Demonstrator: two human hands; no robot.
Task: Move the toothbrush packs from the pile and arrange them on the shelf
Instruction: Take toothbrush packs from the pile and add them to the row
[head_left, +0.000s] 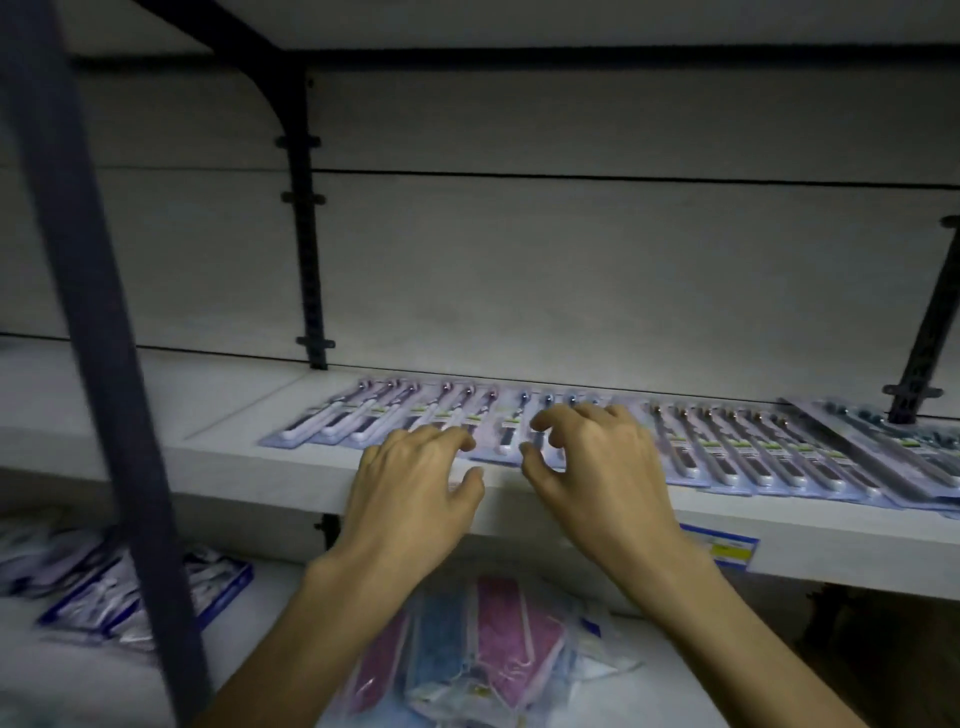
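A row of toothbrush packs (748, 452) lies flat along the white shelf (234, 457), running from left of centre to the far right edge. Both hands hover over the middle of the row. My left hand (415, 483) has its fingers loosely bent, fingertips on or just above a pack (374, 415) at the shelf's front. My right hand (592, 457) is beside it, fingers curved down over the centre pack (511, 431), thumb near its front edge. Neither hand clearly grips anything.
A dark upright post (104, 364) crosses the left foreground. On the lower shelf lie bagged pink and blue items (483, 654) and blue-edged packs (156, 597) at left. A price label (722, 545) sits on the shelf's front lip. Black brackets (306, 234) stand against the back panel.
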